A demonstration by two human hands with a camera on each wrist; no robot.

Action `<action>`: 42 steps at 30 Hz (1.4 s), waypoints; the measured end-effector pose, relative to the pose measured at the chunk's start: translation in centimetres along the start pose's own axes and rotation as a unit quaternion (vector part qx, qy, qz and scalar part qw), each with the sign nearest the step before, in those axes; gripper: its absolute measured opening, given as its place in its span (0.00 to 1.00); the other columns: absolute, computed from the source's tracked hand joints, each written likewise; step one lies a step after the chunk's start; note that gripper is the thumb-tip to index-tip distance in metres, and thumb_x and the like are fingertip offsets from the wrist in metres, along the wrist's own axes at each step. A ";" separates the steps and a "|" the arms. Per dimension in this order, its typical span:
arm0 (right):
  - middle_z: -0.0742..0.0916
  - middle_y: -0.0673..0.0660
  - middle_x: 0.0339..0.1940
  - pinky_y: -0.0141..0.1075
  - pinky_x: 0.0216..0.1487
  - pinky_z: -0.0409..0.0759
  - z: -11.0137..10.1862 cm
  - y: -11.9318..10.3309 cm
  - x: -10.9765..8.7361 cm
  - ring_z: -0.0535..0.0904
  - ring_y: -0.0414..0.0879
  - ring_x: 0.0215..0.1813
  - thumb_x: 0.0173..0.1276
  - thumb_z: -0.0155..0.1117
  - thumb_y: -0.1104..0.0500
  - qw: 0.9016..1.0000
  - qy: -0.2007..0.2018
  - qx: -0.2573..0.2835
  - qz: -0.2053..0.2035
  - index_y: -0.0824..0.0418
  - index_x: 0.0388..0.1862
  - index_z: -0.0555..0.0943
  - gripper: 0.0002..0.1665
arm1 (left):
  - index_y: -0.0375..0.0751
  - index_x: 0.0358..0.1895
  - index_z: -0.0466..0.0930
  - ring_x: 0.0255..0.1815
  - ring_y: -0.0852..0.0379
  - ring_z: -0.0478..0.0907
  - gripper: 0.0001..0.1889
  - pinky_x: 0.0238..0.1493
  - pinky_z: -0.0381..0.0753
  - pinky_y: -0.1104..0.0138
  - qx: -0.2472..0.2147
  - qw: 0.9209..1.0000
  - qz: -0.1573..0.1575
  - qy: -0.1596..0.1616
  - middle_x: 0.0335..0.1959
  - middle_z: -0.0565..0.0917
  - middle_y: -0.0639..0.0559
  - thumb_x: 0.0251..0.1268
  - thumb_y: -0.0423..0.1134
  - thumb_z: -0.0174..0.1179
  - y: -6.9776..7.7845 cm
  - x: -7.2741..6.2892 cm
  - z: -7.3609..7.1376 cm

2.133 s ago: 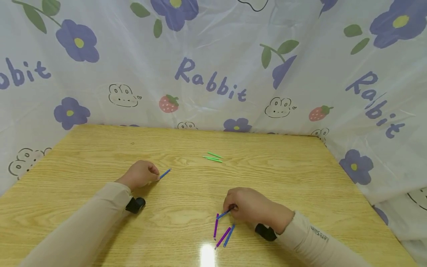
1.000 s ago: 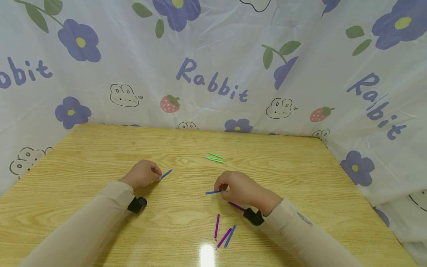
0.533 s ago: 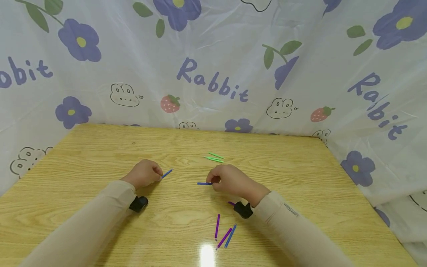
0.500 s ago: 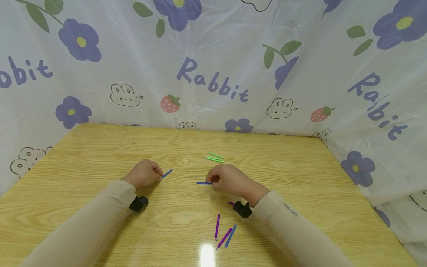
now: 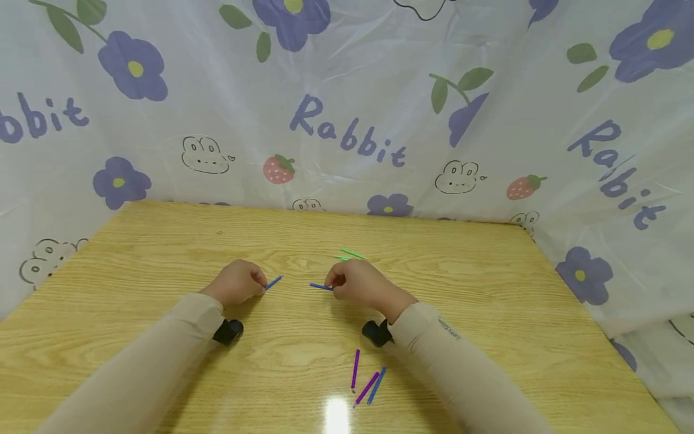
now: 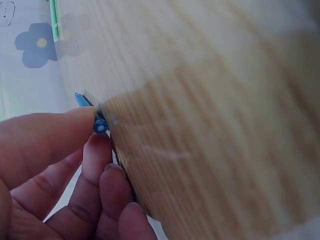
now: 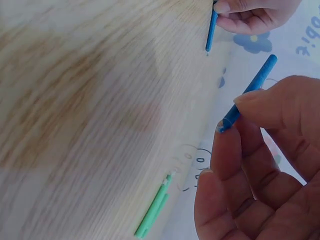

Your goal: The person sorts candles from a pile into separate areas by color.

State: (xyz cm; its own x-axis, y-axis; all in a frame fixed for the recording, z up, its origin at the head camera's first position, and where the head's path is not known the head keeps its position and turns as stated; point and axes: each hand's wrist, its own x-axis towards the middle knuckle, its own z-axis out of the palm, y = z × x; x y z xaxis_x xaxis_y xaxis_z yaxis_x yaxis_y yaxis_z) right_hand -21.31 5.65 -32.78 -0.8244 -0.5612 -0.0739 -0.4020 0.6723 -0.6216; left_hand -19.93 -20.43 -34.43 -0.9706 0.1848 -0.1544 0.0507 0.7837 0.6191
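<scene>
My left hand (image 5: pixel 235 282) pinches one end of a thin blue stick (image 5: pixel 274 281), holding it low at the tabletop; the other end points right and away. The left wrist view shows the round end of this stick (image 6: pixel 100 126) between thumb and fingers. Across from it, my right hand (image 5: pixel 360 283) holds a second blue stick (image 5: pixel 319 286) between thumb and fingertip, its free end pointing left. A short gap separates the two sticks. In the right wrist view, that second stick (image 7: pixel 252 90) is raised off the wood, with the remaining fingers curled below it.
Thin green sticks (image 5: pixel 353 254) lie just beyond my right hand, partly covered by it. Nearer the front lie two purple sticks (image 5: pixel 355 369) and another blue stick (image 5: pixel 376 386). Behind the wooden table (image 5: pixel 179 241) hangs a rabbit-print cloth (image 5: pixel 347 72).
My right hand has picked its blue stick up from beside the purple ones and carried it away from me and leftward, close to the left stick. My left hand has stayed almost still.
</scene>
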 end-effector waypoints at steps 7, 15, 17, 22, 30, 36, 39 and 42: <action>0.85 0.51 0.36 0.34 0.41 0.75 0.4 -0.6 1.5 0.76 0.42 0.38 0.64 0.62 0.69 1.000 0.011 -0.004 0.021 0.60 0.39 0.85 0.09 | 0.32 0.36 0.82 0.33 0.51 0.72 0.04 0.33 0.73 0.62 -0.006 1.000 -0.005 -0.002 0.35 0.82 0.42 0.59 0.27 0.60 -0.2 0.1 0.0; 0.86 0.53 0.37 0.31 0.38 0.73 1.2 -0.8 2.8 0.75 0.41 0.37 0.64 0.61 0.70 0.999 0.022 0.013 0.034 0.61 0.38 0.86 0.09 | 0.32 0.36 0.81 0.33 0.51 0.72 0.03 0.34 0.73 0.62 -0.006 1.000 -0.009 -0.006 0.36 0.82 0.42 0.60 0.28 0.60 -0.3 0.2 0.2; 0.86 0.53 0.38 0.30 0.36 0.72 1.3 -0.9 3.1 0.75 0.41 0.36 0.64 0.60 0.70 0.999 0.024 0.010 0.040 0.61 0.39 0.86 0.11 | 0.32 0.37 0.81 0.34 0.51 0.73 0.04 0.34 0.73 0.61 -0.005 1.000 -0.011 -0.006 0.37 0.81 0.42 0.60 0.28 0.60 -0.4 0.3 0.3; 0.87 0.55 0.39 0.29 0.32 0.70 1.6 -1.1 3.8 0.73 0.41 0.33 0.66 0.58 0.70 0.998 0.028 0.024 0.055 0.62 0.42 0.86 0.12 | 0.32 0.37 0.81 0.36 0.49 0.74 0.04 0.36 0.75 0.60 -0.007 1.000 -0.015 -0.008 0.37 0.81 0.41 0.61 0.28 0.60 -0.4 0.4 0.2; 0.86 0.56 0.41 0.29 0.34 0.71 2.2 -1.4 4.6 0.73 0.41 0.35 0.65 0.59 0.70 0.996 0.031 0.047 0.074 0.63 0.44 0.86 0.12 | 0.32 0.37 0.81 0.36 0.50 0.74 0.03 0.36 0.75 0.59 -0.004 1.000 -0.013 -0.010 0.37 0.81 0.42 0.61 0.28 0.60 -0.3 0.4 0.2; 0.85 0.53 0.35 0.31 0.32 0.72 2.8 -0.8 5.6 0.74 0.42 0.32 0.62 0.60 0.70 0.996 0.029 0.043 0.068 0.62 0.40 0.87 0.12 | 0.32 0.37 0.81 0.34 0.50 0.72 0.03 0.33 0.73 0.61 -0.007 1.000 -0.012 -0.012 0.36 0.81 0.43 0.62 0.28 0.59 -0.2 0.4 0.2; 0.85 0.52 0.35 0.32 0.32 0.73 3.0 -0.9 5.9 0.74 0.42 0.32 0.63 0.61 0.69 0.995 0.024 0.053 0.081 0.61 0.41 0.87 0.11 | 0.32 0.37 0.81 0.34 0.50 0.73 0.03 0.34 0.74 0.61 -0.007 1.000 -0.009 -0.012 0.36 0.81 0.43 0.61 0.28 0.59 -0.2 0.4 0.1; 0.86 0.53 0.36 0.32 0.33 0.73 2.9 -1.7 5.6 0.74 0.43 0.33 0.64 0.62 0.69 0.993 0.021 0.058 0.099 0.62 0.42 0.87 0.11 | 0.32 0.37 0.81 0.34 0.51 0.73 0.03 0.34 0.73 0.61 -0.008 1.000 -0.006 -0.012 0.36 0.81 0.43 0.61 0.27 0.59 -0.2 0.4 0.1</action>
State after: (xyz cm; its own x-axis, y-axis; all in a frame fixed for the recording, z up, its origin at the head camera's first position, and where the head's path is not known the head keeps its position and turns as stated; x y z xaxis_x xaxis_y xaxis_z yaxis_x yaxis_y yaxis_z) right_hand -24.04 -0.01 -34.41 -0.8994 -0.4013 -0.1732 -0.1837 0.7067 -0.6833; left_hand -20.27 -20.52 -34.68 -0.9651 0.1896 -0.1808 0.0348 0.7767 0.6289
